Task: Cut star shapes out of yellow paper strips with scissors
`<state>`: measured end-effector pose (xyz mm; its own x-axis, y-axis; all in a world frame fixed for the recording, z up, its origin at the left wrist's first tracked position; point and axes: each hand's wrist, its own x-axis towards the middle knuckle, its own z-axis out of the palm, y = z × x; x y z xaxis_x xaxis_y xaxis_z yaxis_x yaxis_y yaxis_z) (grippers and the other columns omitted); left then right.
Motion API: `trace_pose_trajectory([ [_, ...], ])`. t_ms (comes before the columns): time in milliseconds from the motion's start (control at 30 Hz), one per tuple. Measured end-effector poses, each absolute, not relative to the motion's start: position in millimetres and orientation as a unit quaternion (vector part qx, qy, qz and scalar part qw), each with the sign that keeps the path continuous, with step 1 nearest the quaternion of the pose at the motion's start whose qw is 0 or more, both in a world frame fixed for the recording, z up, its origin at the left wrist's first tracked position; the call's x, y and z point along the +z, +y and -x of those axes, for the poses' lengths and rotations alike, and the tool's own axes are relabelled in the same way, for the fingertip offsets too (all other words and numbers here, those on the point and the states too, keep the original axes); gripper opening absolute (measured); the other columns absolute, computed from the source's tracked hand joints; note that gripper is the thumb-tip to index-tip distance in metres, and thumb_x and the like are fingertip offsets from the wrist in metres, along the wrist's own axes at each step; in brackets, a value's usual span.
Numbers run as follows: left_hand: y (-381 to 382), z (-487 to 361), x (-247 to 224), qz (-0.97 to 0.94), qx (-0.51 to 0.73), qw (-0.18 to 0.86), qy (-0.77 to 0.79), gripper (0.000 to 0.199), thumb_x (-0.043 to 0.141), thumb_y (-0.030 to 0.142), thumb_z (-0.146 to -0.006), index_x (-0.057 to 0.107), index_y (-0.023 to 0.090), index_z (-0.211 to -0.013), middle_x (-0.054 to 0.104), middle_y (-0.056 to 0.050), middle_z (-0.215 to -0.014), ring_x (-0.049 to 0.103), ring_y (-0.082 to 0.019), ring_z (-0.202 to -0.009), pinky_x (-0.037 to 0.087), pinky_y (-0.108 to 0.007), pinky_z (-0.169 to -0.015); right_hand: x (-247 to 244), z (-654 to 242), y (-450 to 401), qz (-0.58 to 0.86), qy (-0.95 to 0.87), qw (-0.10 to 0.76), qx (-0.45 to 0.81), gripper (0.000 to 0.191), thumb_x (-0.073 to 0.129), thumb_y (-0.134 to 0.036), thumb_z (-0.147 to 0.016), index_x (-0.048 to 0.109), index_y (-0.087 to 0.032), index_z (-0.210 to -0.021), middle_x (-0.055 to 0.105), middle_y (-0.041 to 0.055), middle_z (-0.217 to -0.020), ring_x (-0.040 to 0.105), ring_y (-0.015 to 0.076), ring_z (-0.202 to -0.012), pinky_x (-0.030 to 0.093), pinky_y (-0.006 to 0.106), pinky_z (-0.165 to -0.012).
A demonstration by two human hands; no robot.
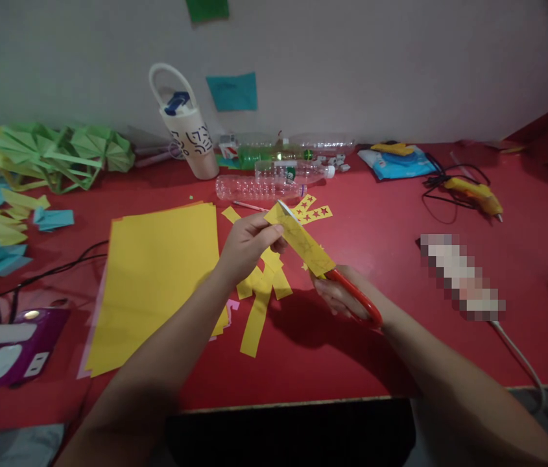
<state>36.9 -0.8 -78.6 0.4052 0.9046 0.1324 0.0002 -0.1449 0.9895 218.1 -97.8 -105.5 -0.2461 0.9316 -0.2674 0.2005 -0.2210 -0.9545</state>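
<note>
My left hand (249,245) pinches one end of a yellow paper strip (303,243) with faint star outlines drawn on it. Red-handled scissors (358,298) are gripped in my right hand (344,292), their blade running along the strip's upper edge. The strip hides part of the blades. Under my hands lie several cut yellow strips (257,321), and little yellow stars partly show behind the held strip. Two strips with star-shaped holes (316,215) rest just beyond, beside a pencil (249,205).
Left of my hands is a stack of yellow paper (161,279). Plastic bottles (259,188) and a white tumbler (189,139) stand or lie along the wall. Folded paper (50,152) and a purple power strip (21,347) are at left; a yellow glue gun (475,194) lies right.
</note>
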Motion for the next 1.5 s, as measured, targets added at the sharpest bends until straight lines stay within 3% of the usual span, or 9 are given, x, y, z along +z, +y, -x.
trace_pose_trajectory([
  [533, 8, -29, -90, -0.631, 0.408, 0.575, 0.324, 0.022, 0.061, 0.031, -0.074, 0.06, 0.02, -0.055, 0.063, 0.001, -0.054, 0.059, -0.013, -0.054, 0.053, -0.029, -0.06, -109, -217, -95, 0.588, -0.507, 0.288, 0.561, 0.028, 0.058, -0.037, -0.08, 0.042, -0.023, -0.062, 0.041, -0.0083, -0.041, 0.039, 0.0078, -0.032, 0.031, 0.019, -0.031],
  [733, 11, -27, -88, -0.634, 0.462, 0.513, 0.349, 0.025, 0.059, 0.028, -0.076, 0.049, 0.021, -0.054, 0.052, 0.002, -0.056, 0.053, -0.012, -0.057, 0.048, -0.027, -0.057, -108, -220, -97, 0.533, -0.532, 0.324, 0.573, 0.035, 0.06, -0.045, -0.081, 0.041, -0.023, -0.062, 0.04, -0.009, -0.041, 0.035, 0.0061, -0.032, 0.029, 0.019, -0.031],
  [900, 10, -27, -78, -0.609, 0.469, 0.532, 0.356, 0.014, 0.057, 0.027, -0.08, 0.054, 0.021, -0.068, 0.059, 0.0, -0.065, 0.06, -0.013, -0.063, 0.051, -0.026, -0.056, -112, -221, -97, 0.54, -0.529, 0.32, 0.571, 0.036, 0.059, -0.048, -0.081, 0.04, -0.024, -0.062, 0.039, -0.0092, -0.041, 0.034, 0.0061, -0.032, 0.028, 0.018, -0.029],
  [1067, 9, -28, -69, -0.592, 0.429, 0.592, 0.339, 0.01, 0.056, 0.026, -0.081, 0.052, 0.021, -0.074, 0.062, 0.004, -0.06, 0.055, -0.008, -0.042, 0.047, -0.023, -0.045, -110, -220, -98, 0.561, -0.513, 0.315, 0.568, 0.032, 0.056, -0.042, -0.084, 0.041, -0.023, -0.064, 0.037, -0.0104, -0.041, 0.033, 0.0057, -0.032, 0.029, 0.019, -0.031],
  [1167, 11, -25, -68, -0.574, 0.409, 0.625, 0.335, 0.009, 0.06, 0.024, -0.076, 0.053, 0.021, -0.08, 0.063, 0.004, -0.057, 0.055, -0.008, -0.039, 0.044, -0.021, -0.042, -110, -220, -98, 0.556, -0.516, 0.317, 0.569, 0.032, 0.055, -0.04, -0.085, 0.04, -0.023, -0.063, 0.039, -0.0093, -0.041, 0.033, 0.006, -0.032, 0.029, 0.019, -0.032],
  [1367, 12, -23, -71, -0.567, 0.311, 0.692, 0.321, 0.019, 0.067, 0.027, -0.071, 0.059, 0.017, -0.085, 0.07, -0.001, -0.066, 0.066, -0.013, -0.054, 0.054, -0.026, -0.055, -111, -221, -95, 0.528, -0.527, 0.34, 0.572, 0.035, 0.053, -0.044, -0.082, 0.037, -0.024, -0.058, 0.037, -0.0093, -0.037, 0.033, 0.0061, -0.03, 0.033, 0.022, -0.035],
  [1500, 7, -27, -71, -0.595, 0.343, 0.643, 0.338, 0.021, 0.065, 0.038, -0.077, 0.063, 0.017, -0.08, 0.069, -0.001, -0.068, 0.067, -0.014, -0.066, 0.054, -0.028, -0.068, -108, -219, -96, 0.551, -0.517, 0.33, 0.565, 0.034, 0.057, -0.044, -0.079, 0.039, -0.023, -0.06, 0.038, -0.0096, -0.039, 0.034, 0.0059, -0.032, 0.029, 0.02, -0.033],
])
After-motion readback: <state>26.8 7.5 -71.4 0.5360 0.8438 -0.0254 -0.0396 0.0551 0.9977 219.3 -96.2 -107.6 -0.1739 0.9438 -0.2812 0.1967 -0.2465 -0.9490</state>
